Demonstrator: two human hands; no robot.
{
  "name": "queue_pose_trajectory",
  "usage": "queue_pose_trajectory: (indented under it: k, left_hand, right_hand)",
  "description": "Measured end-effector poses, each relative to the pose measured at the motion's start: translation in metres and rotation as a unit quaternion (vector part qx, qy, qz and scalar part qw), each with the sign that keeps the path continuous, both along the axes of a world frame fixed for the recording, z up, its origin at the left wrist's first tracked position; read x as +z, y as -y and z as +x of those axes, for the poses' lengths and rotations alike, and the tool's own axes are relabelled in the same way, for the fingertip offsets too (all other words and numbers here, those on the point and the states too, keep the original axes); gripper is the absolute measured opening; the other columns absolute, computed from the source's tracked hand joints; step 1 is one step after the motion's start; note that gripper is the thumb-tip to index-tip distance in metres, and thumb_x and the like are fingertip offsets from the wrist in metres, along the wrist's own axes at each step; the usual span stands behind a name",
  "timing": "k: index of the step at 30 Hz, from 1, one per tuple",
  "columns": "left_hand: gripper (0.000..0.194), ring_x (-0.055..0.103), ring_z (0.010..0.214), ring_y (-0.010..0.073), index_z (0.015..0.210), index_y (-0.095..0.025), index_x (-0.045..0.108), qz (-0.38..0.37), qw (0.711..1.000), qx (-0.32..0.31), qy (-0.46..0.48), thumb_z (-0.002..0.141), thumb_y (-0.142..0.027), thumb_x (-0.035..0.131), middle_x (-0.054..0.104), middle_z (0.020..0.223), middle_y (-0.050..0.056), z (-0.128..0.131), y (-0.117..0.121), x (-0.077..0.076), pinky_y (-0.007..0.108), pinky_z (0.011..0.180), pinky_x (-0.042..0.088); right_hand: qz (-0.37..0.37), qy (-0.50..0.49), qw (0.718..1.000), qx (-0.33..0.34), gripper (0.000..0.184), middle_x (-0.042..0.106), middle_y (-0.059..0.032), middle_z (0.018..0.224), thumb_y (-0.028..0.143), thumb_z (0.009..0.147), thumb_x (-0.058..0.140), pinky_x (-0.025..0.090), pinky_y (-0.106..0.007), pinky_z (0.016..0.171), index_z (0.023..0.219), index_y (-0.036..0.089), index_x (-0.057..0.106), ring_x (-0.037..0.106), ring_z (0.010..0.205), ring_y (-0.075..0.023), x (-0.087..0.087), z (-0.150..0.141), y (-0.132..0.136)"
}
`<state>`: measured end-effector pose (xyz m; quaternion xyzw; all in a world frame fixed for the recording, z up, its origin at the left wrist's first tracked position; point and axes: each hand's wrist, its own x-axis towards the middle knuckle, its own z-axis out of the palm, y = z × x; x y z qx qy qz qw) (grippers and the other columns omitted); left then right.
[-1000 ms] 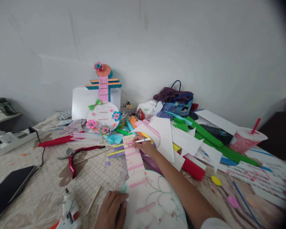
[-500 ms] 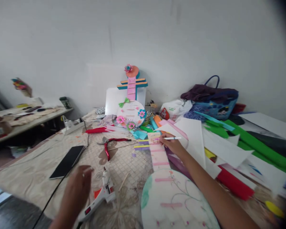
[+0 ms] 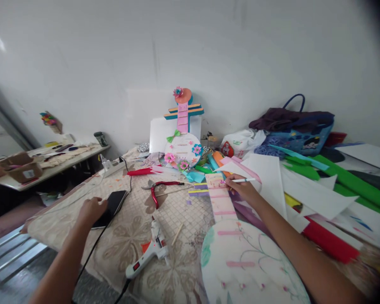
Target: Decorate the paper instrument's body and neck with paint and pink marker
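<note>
The white lute-shaped board (image 3: 253, 249) lies from the lower right up to the centre of the frame, its pink-barred neck pointing away from us. Our right hand (image 3: 242, 188) pinches a white pen (image 3: 244, 180) near the top of that neck, beside the yellow and purple strips (image 3: 199, 193). Our left hand (image 3: 93, 210) is at the dark phone (image 3: 115, 202), left of centre, its fingers partly curled; we cannot tell whether they press on it.

With no left hand on the board, it could turn under the pen and spoil a line, we judge. Our right forearm crosses above the round body and might smudge its drawing. The black cable (image 3: 96, 242) beside the phone could snag our left arm and drag things.

At the left, an open cardboard box (image 3: 27, 171) has something pinkish inside, too small to name. At the upper right, a blue bag (image 3: 313, 141) has dark purple cloth (image 3: 281, 119) bulging from its top. The white plastic bag (image 3: 243, 138) beside it hides its contents.
</note>
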<state>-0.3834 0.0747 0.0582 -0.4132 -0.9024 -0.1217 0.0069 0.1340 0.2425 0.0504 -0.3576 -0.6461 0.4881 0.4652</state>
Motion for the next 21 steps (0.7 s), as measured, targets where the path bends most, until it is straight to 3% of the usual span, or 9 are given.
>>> queue_pose_trajectory:
  k: [3, 7, 13, 21]
  left_hand:
    - [0.038, 0.053, 0.105, 0.0217, 0.108, -0.015, 0.054, -0.098, 0.994, 0.042, -0.009, 0.084, -0.044, 0.052, 0.056, 0.114, 0.009, 0.001, -0.017, -0.01, 0.045, 0.088, 0.044]
    - [0.048, 0.045, 0.117, 0.0261, 0.117, -0.016, 0.05, -0.163, 0.983, 0.084, -0.024, 0.083, -0.05, 0.05, 0.046, 0.128, 0.011, 0.006, -0.028, -0.014, 0.05, 0.096, 0.038]
    - [0.051, 0.042, 0.12, 0.0269, 0.121, -0.017, 0.047, -0.204, 0.974, 0.097, -0.028, 0.083, -0.051, 0.049, 0.043, 0.133, 0.011, 0.003, -0.029, -0.013, 0.052, 0.099, 0.034]
    - [0.048, 0.045, 0.116, 0.0254, 0.117, -0.016, 0.05, -0.199, 0.975, 0.066, -0.074, 0.084, -0.051, 0.048, 0.046, 0.128, 0.011, 0.007, -0.027, -0.028, 0.048, 0.095, 0.039]
  right_hand:
    - [-0.006, -0.001, 1.0, -0.005, 0.033, 0.057, 0.0006, 0.054, 0.048, 0.066, 0.067, 0.037, -0.021, 0.04, 0.065, 0.017, 0.056, 0.047, 0.044, -0.0088, -0.002, 0.0, 0.001]
    - [-0.012, -0.003, 1.0, -0.009, 0.034, 0.058, 0.0, 0.055, 0.049, 0.066, 0.067, 0.038, -0.021, 0.039, 0.066, 0.017, 0.056, 0.049, 0.046, -0.01, -0.006, 0.003, 0.0]
    - [-0.018, -0.014, 1.0, -0.013, 0.035, 0.059, -0.0002, 0.06, 0.051, 0.069, 0.065, 0.04, -0.021, 0.04, 0.071, 0.017, 0.057, 0.052, 0.051, -0.0114, -0.013, 0.006, -0.006]
    - [-0.038, -0.023, 0.999, -0.017, 0.036, 0.058, 0.0002, 0.057, 0.052, 0.067, 0.066, 0.041, -0.021, 0.041, 0.068, 0.017, 0.056, 0.053, 0.05, -0.0111, -0.009, 0.005, -0.001]
